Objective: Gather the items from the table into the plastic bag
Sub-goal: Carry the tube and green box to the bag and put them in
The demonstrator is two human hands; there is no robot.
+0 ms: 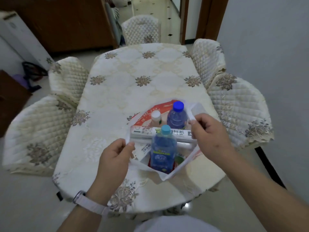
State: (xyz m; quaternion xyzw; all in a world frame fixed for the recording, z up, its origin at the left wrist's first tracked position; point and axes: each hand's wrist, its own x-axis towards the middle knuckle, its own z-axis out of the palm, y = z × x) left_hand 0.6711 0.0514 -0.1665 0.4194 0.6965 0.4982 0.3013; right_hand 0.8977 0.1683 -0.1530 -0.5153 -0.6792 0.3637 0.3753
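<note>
Bag [168, 173] on counter [133, 72], near edge, already loaded. Left hand [115, 158] and right hand [210, 133] fingers each pinched on a bag handle. Risk: bottles [163, 151] stand tall; uneven lift could tip them out.

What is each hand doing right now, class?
Left hand: closed, pinching the plastic bag by its left handle.
Right hand: closed, pinching the bag's right handle.
</note>
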